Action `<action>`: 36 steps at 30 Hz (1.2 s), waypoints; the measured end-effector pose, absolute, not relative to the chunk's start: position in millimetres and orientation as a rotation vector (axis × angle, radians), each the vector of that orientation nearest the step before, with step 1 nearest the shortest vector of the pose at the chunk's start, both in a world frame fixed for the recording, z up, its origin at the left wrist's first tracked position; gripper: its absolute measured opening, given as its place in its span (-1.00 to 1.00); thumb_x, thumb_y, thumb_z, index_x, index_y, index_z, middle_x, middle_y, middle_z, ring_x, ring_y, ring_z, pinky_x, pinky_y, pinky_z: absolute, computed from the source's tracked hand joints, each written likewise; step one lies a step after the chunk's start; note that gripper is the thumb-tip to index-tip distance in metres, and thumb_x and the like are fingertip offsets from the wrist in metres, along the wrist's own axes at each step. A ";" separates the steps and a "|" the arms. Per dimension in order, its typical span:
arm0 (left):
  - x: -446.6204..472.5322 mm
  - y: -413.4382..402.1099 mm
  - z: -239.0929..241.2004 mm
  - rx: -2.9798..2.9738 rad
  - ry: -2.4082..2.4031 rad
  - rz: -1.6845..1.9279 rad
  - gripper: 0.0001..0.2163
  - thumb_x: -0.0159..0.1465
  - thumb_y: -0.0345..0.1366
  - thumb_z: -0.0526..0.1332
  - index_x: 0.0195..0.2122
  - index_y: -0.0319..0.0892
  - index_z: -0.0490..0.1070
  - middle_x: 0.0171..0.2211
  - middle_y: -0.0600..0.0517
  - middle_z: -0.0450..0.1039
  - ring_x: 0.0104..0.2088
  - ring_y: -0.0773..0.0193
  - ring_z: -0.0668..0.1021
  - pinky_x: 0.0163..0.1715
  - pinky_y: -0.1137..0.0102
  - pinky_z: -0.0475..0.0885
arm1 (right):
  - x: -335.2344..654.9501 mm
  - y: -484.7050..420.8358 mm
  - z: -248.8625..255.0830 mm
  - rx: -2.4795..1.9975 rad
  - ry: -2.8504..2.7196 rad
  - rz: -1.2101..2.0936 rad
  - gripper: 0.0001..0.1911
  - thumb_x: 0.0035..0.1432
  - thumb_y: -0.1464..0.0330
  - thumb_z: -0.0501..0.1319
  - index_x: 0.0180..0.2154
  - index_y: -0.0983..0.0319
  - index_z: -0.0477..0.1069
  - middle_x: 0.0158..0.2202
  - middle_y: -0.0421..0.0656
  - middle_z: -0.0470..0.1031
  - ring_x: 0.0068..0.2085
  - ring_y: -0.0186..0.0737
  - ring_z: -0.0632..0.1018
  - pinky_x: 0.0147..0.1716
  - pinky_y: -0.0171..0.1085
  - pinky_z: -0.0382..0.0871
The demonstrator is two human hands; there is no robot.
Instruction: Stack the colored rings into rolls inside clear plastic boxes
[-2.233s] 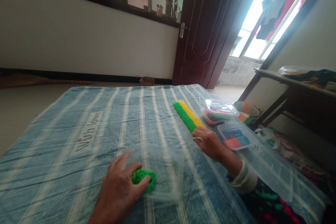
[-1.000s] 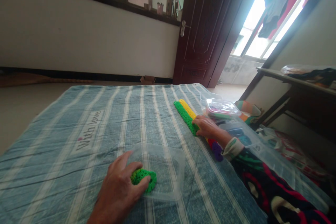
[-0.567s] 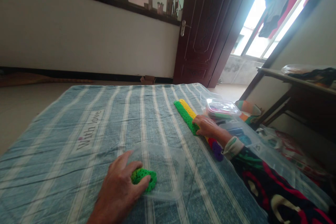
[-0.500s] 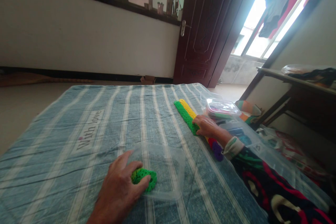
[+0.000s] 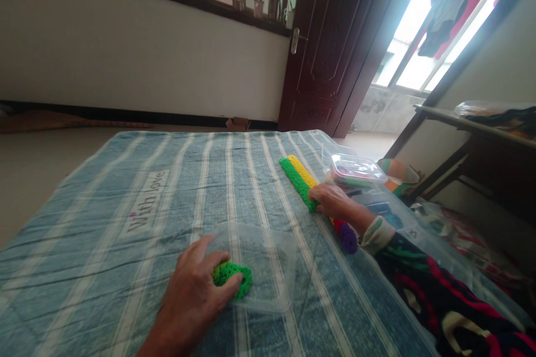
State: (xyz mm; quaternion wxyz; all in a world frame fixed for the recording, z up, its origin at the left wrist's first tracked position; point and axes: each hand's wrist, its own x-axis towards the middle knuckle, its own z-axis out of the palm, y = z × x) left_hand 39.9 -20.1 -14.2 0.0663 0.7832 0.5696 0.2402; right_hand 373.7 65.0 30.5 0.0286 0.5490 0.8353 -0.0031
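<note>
My left hand (image 5: 196, 284) is curled around a short stack of green notched plastic discs (image 5: 238, 280), with some yellow-green showing at its near end. The stack is at a clear plastic container (image 5: 272, 268) on the striped cloth. Further off to the right, my right hand (image 5: 329, 201) has its fingers closed at the near end of a long row of green discs (image 5: 297, 184). Beside that row lies a second one, with a yellow stretch (image 5: 302, 171) and a red and purple end (image 5: 347, 237); its middle is hidden under the hand.
Blue striped cloth (image 5: 176, 234) covers the table. Along its right side stand a lidded clear box (image 5: 358, 169) and larger clear tubs (image 5: 402, 212). A shelf (image 5: 473, 122) is at the right, and a dark red door (image 5: 326, 56) is at the back.
The view has shifted slightly. Both hands stay at the same disc stacks, with no clear change in grip.
</note>
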 end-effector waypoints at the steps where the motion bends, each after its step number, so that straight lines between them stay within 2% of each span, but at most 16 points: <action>1: 41.8 -20.9 -9.7 2.339 1.727 0.694 -0.74 0.06 -0.14 0.22 -0.36 -0.19 0.59 0.06 -0.30 0.38 0.07 -0.28 0.43 0.03 -0.13 0.36 | 374.0 64.6 30.4 1.677 2.582 -0.022 -0.79 -0.03 0.57 0.18 -0.31 0.22 0.43 -0.28 -0.15 0.50 -0.21 -0.19 0.47 -0.35 -0.33 0.15; 6: 51.6 -27.7 10.2 2.245 1.772 0.595 -0.78 0.04 -0.21 0.26 -0.35 -0.20 0.60 0.09 -0.28 0.38 0.12 -0.26 0.40 0.07 -0.07 0.36 | 375.4 56.9 37.8 1.671 2.627 -0.115 -0.84 -0.03 0.58 0.19 -0.39 0.24 0.42 -0.37 -0.17 0.49 -0.30 -0.23 0.46 -0.38 -0.33 0.14; 9: 54.6 -30.8 14.0 2.216 1.780 0.554 -0.78 0.03 -0.23 0.28 -0.35 -0.22 0.59 0.11 -0.30 0.36 0.14 -0.23 0.39 0.11 -0.04 0.33 | 362.9 38.2 56.4 1.687 2.808 -0.390 -0.93 0.01 0.48 0.28 -0.39 0.24 0.42 -0.41 -0.23 0.47 -0.38 -0.32 0.44 -0.37 -0.35 0.18; 12: 56.1 -31.4 15.2 2.206 1.781 0.531 -0.78 0.03 -0.23 0.29 -0.33 -0.22 0.59 0.12 -0.29 0.35 0.15 -0.20 0.38 0.14 -0.01 0.31 | 332.5 12.6 76.5 1.336 3.016 -0.800 -0.89 0.05 0.39 0.33 -0.36 0.25 0.43 -0.39 -0.25 0.47 -0.41 -0.38 0.41 -0.38 -0.39 0.22; 14: 56.6 -30.9 15.9 2.194 1.796 0.524 -0.77 0.03 -0.22 0.30 -0.32 -0.21 0.59 0.13 -0.27 0.34 0.16 -0.19 0.36 0.15 0.00 0.30 | 306.6 -0.5 81.2 1.110 3.065 -0.901 -0.89 0.05 0.41 0.34 -0.36 0.25 0.43 -0.39 -0.26 0.46 -0.38 -0.39 0.42 -0.35 -0.39 0.23; 17: 56.8 -30.1 16.4 2.185 1.801 0.515 -0.76 0.03 -0.22 0.30 -0.31 -0.21 0.59 0.15 -0.25 0.32 0.17 -0.20 0.35 0.16 0.02 0.29 | 273.0 -6.8 70.9 0.939 2.964 -0.927 -0.85 0.00 0.50 0.34 -0.34 0.24 0.44 -0.40 -0.28 0.46 -0.39 -0.39 0.40 -0.35 -0.39 0.19; 22: 55.6 -32.0 15.0 2.205 1.770 0.500 -0.74 0.04 -0.20 0.32 -0.30 -0.25 0.59 0.15 -0.31 0.30 0.19 -0.23 0.31 0.17 0.01 0.26 | 250.0 2.2 39.7 0.897 2.854 -0.926 -0.80 -0.04 0.56 0.30 -0.30 0.24 0.47 -0.42 -0.28 0.45 -0.41 -0.39 0.37 -0.38 -0.40 0.14; 29: 52.6 -37.8 9.9 2.376 1.733 0.530 -0.76 0.16 -0.14 0.24 -0.29 -0.19 0.57 0.18 -0.22 0.28 0.24 -0.31 0.20 0.11 -0.14 0.27 | 247.3 -1.7 31.7 0.975 2.934 -0.966 -0.71 -0.07 0.62 0.29 -0.25 0.26 0.49 -0.34 -0.20 0.48 -0.32 -0.32 0.42 -0.29 -0.35 0.23; 36: 50.0 -40.5 15.5 2.464 1.719 0.511 -0.78 0.18 -0.19 0.24 -0.23 -0.17 0.55 0.21 -0.22 0.25 0.25 -0.32 0.18 0.07 -0.16 0.31 | 248.2 -9.7 22.9 1.134 2.980 -1.014 -0.67 -0.09 0.64 0.29 -0.24 0.24 0.48 -0.29 -0.19 0.44 -0.28 -0.29 0.44 -0.25 -0.33 0.29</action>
